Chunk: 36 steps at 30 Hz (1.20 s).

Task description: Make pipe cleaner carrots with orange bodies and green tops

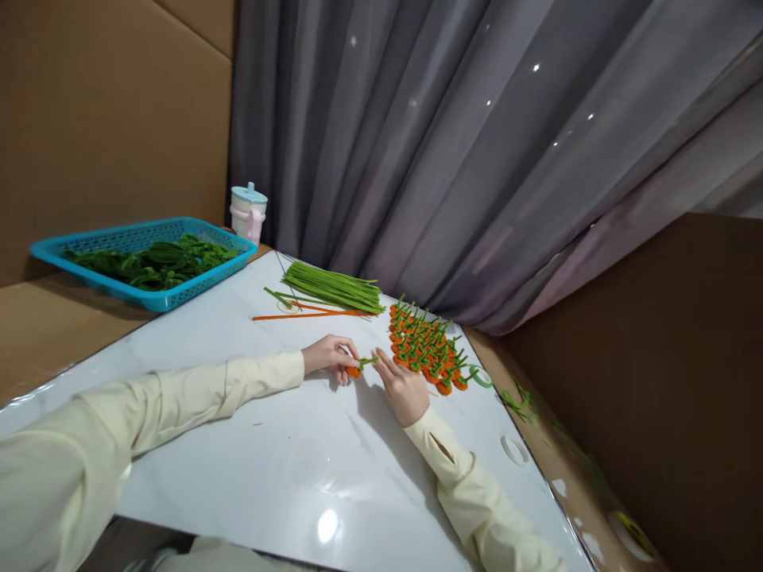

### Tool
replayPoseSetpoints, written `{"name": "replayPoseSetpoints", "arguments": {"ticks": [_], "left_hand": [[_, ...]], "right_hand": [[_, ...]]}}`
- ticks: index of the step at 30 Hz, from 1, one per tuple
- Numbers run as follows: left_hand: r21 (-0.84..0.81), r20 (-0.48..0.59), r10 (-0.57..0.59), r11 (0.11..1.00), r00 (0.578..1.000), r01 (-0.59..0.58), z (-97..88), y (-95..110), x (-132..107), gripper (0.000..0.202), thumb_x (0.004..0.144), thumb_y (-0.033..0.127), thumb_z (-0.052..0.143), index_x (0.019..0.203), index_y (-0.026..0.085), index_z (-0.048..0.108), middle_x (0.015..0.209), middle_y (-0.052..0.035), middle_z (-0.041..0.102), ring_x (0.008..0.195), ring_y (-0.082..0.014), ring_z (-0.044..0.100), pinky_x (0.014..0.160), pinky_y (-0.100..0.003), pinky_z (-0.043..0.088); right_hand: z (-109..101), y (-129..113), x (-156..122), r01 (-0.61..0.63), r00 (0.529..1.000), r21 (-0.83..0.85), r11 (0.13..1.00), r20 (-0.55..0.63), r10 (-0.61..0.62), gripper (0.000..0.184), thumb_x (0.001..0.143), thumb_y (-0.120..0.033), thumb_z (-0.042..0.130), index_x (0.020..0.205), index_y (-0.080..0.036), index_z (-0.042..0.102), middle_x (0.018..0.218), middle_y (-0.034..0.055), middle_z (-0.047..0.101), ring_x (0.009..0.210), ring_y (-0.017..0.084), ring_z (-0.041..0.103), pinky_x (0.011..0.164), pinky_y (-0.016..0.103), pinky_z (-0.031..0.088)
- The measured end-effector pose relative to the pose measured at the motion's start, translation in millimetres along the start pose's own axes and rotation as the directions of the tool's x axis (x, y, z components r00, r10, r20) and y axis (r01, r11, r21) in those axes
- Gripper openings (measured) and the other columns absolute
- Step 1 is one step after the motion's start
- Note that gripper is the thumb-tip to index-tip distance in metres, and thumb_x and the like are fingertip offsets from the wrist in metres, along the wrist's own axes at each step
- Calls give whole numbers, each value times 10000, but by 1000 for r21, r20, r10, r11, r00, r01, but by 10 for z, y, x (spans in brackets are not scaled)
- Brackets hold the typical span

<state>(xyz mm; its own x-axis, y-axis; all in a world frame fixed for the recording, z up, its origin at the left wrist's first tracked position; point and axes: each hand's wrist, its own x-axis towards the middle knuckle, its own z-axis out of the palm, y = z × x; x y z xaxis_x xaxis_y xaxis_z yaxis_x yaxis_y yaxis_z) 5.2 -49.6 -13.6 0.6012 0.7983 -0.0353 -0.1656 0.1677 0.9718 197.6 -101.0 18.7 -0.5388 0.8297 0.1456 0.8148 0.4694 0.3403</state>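
Observation:
My left hand [329,355] is closed in a pinch on a small orange pipe-cleaner carrot [355,370] with a green stem [368,361], held just above the white table [256,445]. Its green stem points toward my right hand [402,389], whose fingers pinch the stem's tip. Just right of both hands lies a row-by-row pile of several finished orange carrots with green tops [424,345]. Both arms wear pale yellow sleeves.
A bundle of green pipe cleaners [334,287] and an orange one [298,315] lie farther back. A blue basket [89,248] of green pieces sits at the back left, a lidded cup [249,210] behind it. Grey curtain and cardboard walls enclose the table.

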Motion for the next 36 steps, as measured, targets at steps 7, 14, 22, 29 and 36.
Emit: {"name": "replayPoseSetpoints", "arguments": {"ticks": [7,14,22,29,36], "left_hand": [[-5,9,-34,999,999,34,-97,-8,40,369,520,302,805,715,89,575,532,-61,661,405,-157,606,413,-242,495],[-35,42,-25,999,999,27,-97,4,34,369,547,314,792,750,96,574,547,-53,663,418,-143,608,433,-227,495],[-29,65,6,1000,998,-4,-71,7,15,417,530,360,800,757,102,564,575,-51,663,439,-159,617,433,-246,503],[48,47,71,996,996,-74,-22,-38,-11,434,543,405,783,770,118,551,577,-7,628,426,-135,603,427,-235,497],[80,87,75,993,993,-82,-1,-17,-28,459,532,442,772,771,122,546,553,-6,615,382,-129,575,404,-236,478]], "right_hand": [[268,-71,141,6,982,436,900,-170,76,405,899,-182,351,1295,-157,432,1279,110,504,1007,209,606,763,286,527],[60,147,98,81,997,609,789,-54,-60,424,904,-202,350,1318,-118,392,1023,136,660,843,211,654,714,292,504],[-538,402,192,13,908,243,970,404,-113,451,866,-261,475,1302,-170,411,899,104,686,799,224,650,624,255,453],[-923,535,697,111,814,155,982,553,-179,162,840,-238,517,928,-150,621,679,66,648,621,162,614,536,213,401],[-843,257,672,238,764,157,958,579,-285,267,857,-239,488,1106,-173,561,750,71,653,605,159,606,479,206,347]]}}
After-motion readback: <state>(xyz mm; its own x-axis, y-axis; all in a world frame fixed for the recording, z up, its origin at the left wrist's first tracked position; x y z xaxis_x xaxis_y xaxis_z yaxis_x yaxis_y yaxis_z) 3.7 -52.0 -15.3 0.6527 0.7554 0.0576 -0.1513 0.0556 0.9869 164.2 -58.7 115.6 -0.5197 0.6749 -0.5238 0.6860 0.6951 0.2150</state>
